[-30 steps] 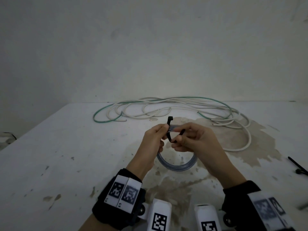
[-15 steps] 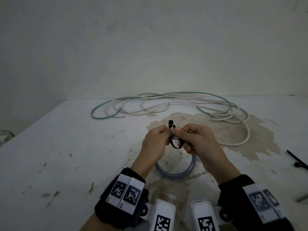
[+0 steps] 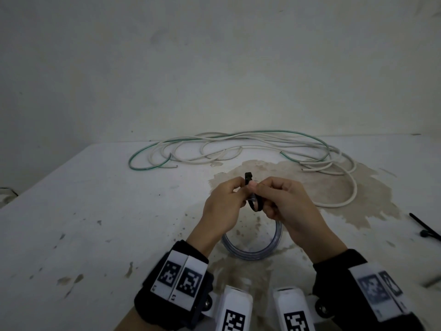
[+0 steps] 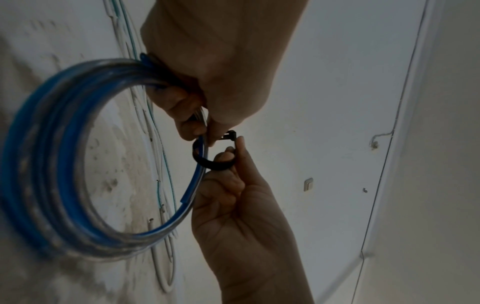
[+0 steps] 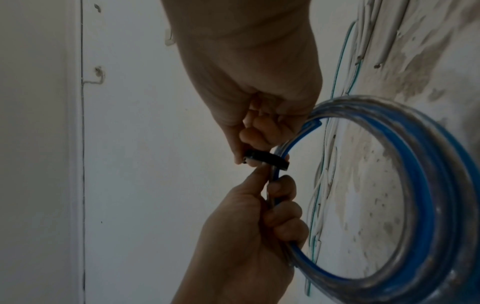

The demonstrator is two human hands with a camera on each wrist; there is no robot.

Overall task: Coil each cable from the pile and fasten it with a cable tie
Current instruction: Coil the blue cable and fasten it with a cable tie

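Note:
A coil of clear-and-blue cable (image 3: 253, 253) hangs in front of me over the white table (image 3: 95, 211). My left hand (image 3: 241, 187) grips the top of the coil (image 4: 52, 185), fingers curled round the strands. A black cable tie (image 3: 255, 206) loops around those strands, its head (image 3: 248, 176) sticking up between my hands. My right hand (image 3: 256, 187) pinches the tie (image 5: 267, 158) between thumb and forefinger, close against the left hand (image 5: 272, 191). In the left wrist view the tie (image 4: 213, 164) curves under the right hand's fingertips (image 4: 240, 144).
A loose pile of white and green cables (image 3: 238, 145) lies at the back of the table against the wall. More black cable ties (image 3: 424, 229) lie near the right edge. A brown stain spreads under the hands.
My right hand has bent the tie's tail round the coil strands and closed in on the left hand. The tie now forms a small loop. The coil stays in the left hand.

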